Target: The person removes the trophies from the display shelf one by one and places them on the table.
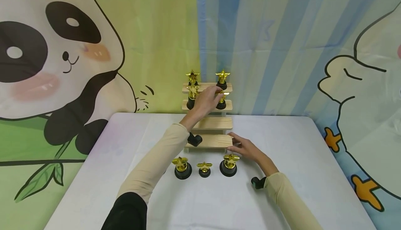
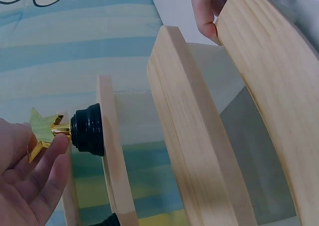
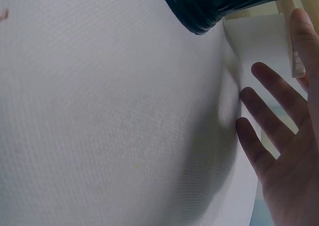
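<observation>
A stepped wooden display stand (image 1: 216, 141) rises in tiers at the table's far side. On its second tier from the top, my left hand (image 1: 205, 101) pinches the gold star of a trophy (image 2: 87, 130) whose black base stands upright on the board. My right hand (image 1: 249, 150) holds the right end of the lowest board between thumb and forefinger; its other fingers (image 3: 269, 118) spread out beside the stand. Another trophy (image 1: 191, 97) stands at the left of the second tier. The top tier bears a left trophy (image 1: 192, 78) and a right trophy (image 1: 222, 79).
In front of the stand, a left trophy (image 1: 182, 168), a smaller middle trophy (image 1: 204, 169) and a right trophy (image 1: 229, 165) stand on the white-covered table (image 1: 200, 202). A printed cloth (image 1: 156, 49) with a panda hangs behind the table.
</observation>
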A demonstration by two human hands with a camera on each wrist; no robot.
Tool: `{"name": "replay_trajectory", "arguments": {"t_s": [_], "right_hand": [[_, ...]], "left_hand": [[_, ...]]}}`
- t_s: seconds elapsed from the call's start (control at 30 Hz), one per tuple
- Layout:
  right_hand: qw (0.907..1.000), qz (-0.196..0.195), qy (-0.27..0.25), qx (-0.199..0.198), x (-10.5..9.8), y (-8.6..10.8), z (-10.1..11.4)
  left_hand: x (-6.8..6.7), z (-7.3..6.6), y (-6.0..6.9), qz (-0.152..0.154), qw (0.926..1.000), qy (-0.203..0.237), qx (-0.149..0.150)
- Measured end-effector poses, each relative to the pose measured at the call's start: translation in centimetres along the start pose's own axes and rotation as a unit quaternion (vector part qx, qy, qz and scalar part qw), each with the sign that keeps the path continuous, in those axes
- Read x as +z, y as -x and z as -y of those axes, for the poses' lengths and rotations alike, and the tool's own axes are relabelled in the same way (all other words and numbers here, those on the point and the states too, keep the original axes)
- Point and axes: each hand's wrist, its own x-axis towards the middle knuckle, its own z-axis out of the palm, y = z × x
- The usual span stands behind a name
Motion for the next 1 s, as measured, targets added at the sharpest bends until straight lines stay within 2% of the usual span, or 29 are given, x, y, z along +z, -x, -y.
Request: {"name": "replay_trajectory", "arguments": {"t_s": [0.17, 0.3, 0.4, 0.47, 0.57, 0.63, 0.73, 0.8, 1.0], "right_hand": [[1.0000, 0.002, -0.002, -0.004, 0.2, -0.1, 0.0], [1.0000, 0.002, -0.003, -0.003, 0.3, -0.2, -0.1], [1.0000, -0.002, -0.004, -0.003, 0.4, -0.1, -0.2], [1.0000, -0.004, -0.003, -0.001, 0.4, -0.1, -0.2], [1.0000, -0.004, 0.000, 0.006, 0.3, 0.0, -0.3], [1.0000, -0.002, 0.001, 0.009, 0.2, 0.0, -0.3], [0.9999, -0.003, -0.003, 0.009, 0.0, 0.2, -0.2], [0.9999, -0.004, -0.006, 0.010, -0.1, 0.3, -0.2], [1.0000, 0.000, -0.005, -0.002, -0.2, 0.4, -0.2]], "left_hand": [[0.0, 0.1, 0.2, -0.004, 1.0000, 0.000, 0.004], [-0.2, -0.1, 0.5, -0.009, 0.9998, 0.006, 0.020], [-0.7, -0.6, 1.1, -0.018, 0.9990, 0.013, 0.039], [-1.3, -1.1, 2.0, -0.022, 0.9982, 0.023, 0.051], [-2.3, -1.9, 4.2, -0.026, 0.9960, 0.047, 0.071], [-2.8, -2.3, 6.2, -0.029, 0.9927, 0.067, 0.096], [-3.1, -2.7, 9.3, -0.030, 0.9860, 0.094, 0.135], [-3.2, -3.0, 11.2, -0.023, 0.9822, 0.112, 0.150], [-3.0, -3.4, 16.2, 0.000, 0.9771, 0.171, 0.127]]}}
